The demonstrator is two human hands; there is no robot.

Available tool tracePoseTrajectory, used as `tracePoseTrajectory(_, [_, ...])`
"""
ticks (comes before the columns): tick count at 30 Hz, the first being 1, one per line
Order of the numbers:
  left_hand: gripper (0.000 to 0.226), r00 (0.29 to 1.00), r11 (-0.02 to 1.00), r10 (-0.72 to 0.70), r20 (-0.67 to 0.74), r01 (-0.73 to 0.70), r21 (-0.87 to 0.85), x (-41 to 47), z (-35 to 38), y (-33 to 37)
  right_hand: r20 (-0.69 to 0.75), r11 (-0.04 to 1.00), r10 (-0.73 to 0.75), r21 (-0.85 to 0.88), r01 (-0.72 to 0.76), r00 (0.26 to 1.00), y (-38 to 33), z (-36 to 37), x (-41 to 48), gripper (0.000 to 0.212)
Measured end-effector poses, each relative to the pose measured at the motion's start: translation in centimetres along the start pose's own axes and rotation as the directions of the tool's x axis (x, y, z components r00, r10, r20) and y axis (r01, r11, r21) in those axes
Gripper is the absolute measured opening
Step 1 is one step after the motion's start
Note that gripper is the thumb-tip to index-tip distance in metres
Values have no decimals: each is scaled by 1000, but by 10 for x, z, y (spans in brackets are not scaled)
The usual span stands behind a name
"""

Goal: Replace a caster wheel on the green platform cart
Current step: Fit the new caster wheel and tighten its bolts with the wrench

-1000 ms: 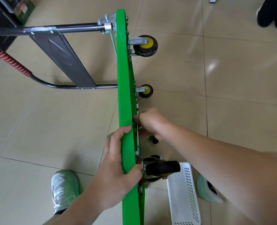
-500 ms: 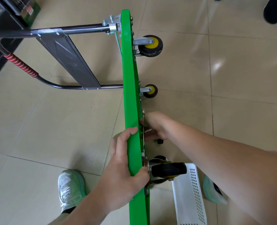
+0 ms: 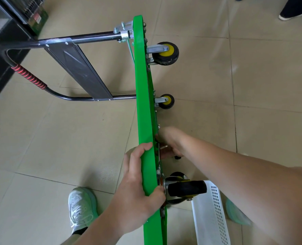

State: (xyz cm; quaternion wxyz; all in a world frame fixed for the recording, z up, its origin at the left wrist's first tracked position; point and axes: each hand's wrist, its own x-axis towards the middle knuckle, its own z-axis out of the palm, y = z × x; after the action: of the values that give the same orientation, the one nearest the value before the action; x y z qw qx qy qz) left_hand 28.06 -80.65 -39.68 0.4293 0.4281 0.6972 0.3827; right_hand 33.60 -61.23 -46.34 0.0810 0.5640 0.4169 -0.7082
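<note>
On edge stands the green platform cart (image 3: 144,103) — my left hand (image 3: 136,184) grips its rim beside the black caster wheel (image 3: 187,189); my right hand (image 3: 171,140) is at the underside — whether it holds anything, I cannot tell.

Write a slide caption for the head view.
Left hand grips the green cart, tipped on edge; right hand reaches its underside near a black caster.

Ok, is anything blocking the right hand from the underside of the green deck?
Nothing visible does. The right hand is against the underside of the green deck, between the nearer yellow-hubbed wheel and the black caster. The left hand grips the deck's edge. What the right fingers touch is hidden.
</note>
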Motion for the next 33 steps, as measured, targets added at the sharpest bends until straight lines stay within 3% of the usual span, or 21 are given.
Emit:
tracePoseTrajectory(4, [86, 1000, 1000, 2, -3, -2, -1, 0, -1, 0, 18, 999, -31, 34, 31, 999, 5, 0, 3, 28])
tracePoseTrajectory(7, [85, 1000, 1000, 10, -9, -10, 22, -1, 0, 1, -62, 997, -57, 53, 60, 996, 5, -3, -1, 24])
tracePoseTrajectory(11, [80, 1000, 1000, 5, -17, -5, -24, -4, 2, 0, -211, 977, -175, 84, 197, 962, -8, -20, -15, 17])
tracePoseTrajectory(14, [74, 1000, 991, -7, -26, 4, -137, -10, 4, -3, -237, 934, -297, 128, 332, 925, -12, -30, -31, 14])
tracePoseTrajectory(19, [65, 994, 969, -60, -88, 37, -243, -23, 12, 4, -218, 817, -565, -18, 576, 796, 2, -27, -86, 10])
tracePoseTrajectory(23, [69, 986, 964, -116, -123, 83, -253, -37, 20, 15, -249, 724, -676, -51, 687, 694, 29, -30, -145, 11])
tracePoseTrajectory(27, [71, 978, 953, -156, -136, 113, -280, -58, 25, 19, -217, 664, -741, -103, 740, 635, 61, -34, -193, 11])
tracePoseTrajectory(33, [58, 959, 917, -228, -170, 153, -367, -98, 43, 2, -227, 701, -713, -198, 685, 664, 116, -23, -225, 2])
